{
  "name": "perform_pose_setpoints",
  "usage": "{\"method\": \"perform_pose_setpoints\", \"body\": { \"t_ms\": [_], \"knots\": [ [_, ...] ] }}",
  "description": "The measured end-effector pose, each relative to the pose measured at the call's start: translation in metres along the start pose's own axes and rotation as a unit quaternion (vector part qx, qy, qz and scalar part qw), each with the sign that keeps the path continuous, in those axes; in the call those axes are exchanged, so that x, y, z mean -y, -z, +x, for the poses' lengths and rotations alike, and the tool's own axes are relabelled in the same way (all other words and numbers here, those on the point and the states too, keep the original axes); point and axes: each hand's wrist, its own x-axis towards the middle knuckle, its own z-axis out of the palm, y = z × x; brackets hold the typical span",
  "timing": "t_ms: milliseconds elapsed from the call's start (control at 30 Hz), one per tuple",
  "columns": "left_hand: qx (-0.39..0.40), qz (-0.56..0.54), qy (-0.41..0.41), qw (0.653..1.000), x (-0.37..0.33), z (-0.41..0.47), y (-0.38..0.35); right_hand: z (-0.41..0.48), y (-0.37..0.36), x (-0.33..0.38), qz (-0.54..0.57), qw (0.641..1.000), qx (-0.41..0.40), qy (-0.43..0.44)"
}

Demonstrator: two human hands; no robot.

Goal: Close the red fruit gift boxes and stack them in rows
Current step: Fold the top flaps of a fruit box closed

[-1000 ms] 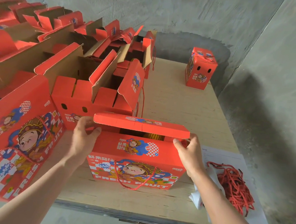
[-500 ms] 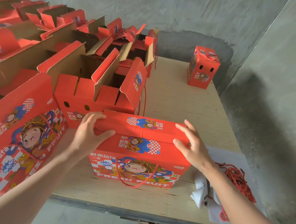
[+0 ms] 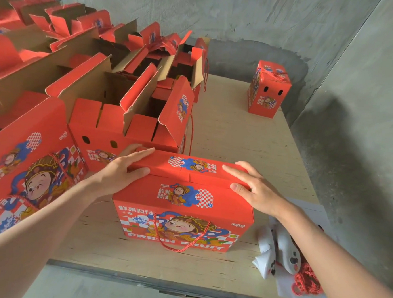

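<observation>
A red fruit gift box point(image 3: 182, 208) with a cartoon figure and a red rope handle stands near the table's front edge, its lid flaps folded down flat. My left hand point(image 3: 123, 169) lies with straight fingers on the lid's left end. My right hand point(image 3: 250, 186) presses flat on the lid's right end. Behind and to the left stand several open red boxes point(image 3: 128, 112) with flaps upright. One closed red box point(image 3: 268, 90) stands alone at the table's far right.
A large red box point(image 3: 26, 168) stands at the near left. White game controllers point(image 3: 276, 252), a bundle of red rope point(image 3: 307, 282) and a white sheet lie at the near right on the plywood table point(image 3: 237, 137). Concrete walls close the back and right.
The box's top flap went from raised to folded flat. Both my hands moved from the box's upper corners onto the lid and now press it down.
</observation>
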Motion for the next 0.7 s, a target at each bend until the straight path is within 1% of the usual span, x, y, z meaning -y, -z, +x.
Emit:
{"method": "perform_pose_setpoints", "body": {
  "t_ms": [67, 167, 233, 300, 333, 433, 567, 633, 700],
  "knots": [
    [0.012, -0.007, 0.004, 1.000, 0.001, -0.001, 0.001, 0.000, 0.000, -0.001, -0.009, 1.000, 0.016, -0.002],
    [0.001, -0.012, 0.005, 1.000, 0.000, -0.001, -0.001, 0.000, -0.002, -0.001, -0.013, 1.000, 0.015, -0.003],
    [0.002, -0.037, 0.009, 0.999, 0.001, -0.001, -0.003, -0.001, -0.001, 0.001, -0.015, 1.000, 0.023, -0.006],
    [0.016, -0.075, 0.019, 0.997, 0.001, -0.002, -0.003, -0.003, 0.001, 0.003, -0.018, 0.999, 0.048, -0.011],
    [0.023, -0.075, 0.020, 0.997, 0.002, -0.003, -0.003, -0.005, 0.001, 0.003, -0.022, 0.998, 0.059, -0.011],
    [0.035, -0.041, 0.030, 0.998, 0.006, -0.004, -0.005, -0.009, -0.003, 0.001, -0.051, 0.997, 0.065, -0.007],
    [0.039, 0.007, 0.061, 0.997, 0.002, -0.002, -0.004, -0.005, -0.002, 0.001, -0.047, 0.996, 0.072, -0.029],
    [-0.009, 0.023, 0.062, 0.998, -0.008, -0.005, -0.008, -0.003, -0.002, 0.005, -0.004, 0.999, 0.045, -0.018],
    [-0.105, 0.019, 0.061, 0.992, -0.018, -0.011, -0.013, -0.003, -0.006, 0.009, 0.089, 0.996, -0.008, -0.025]
  ]
}}
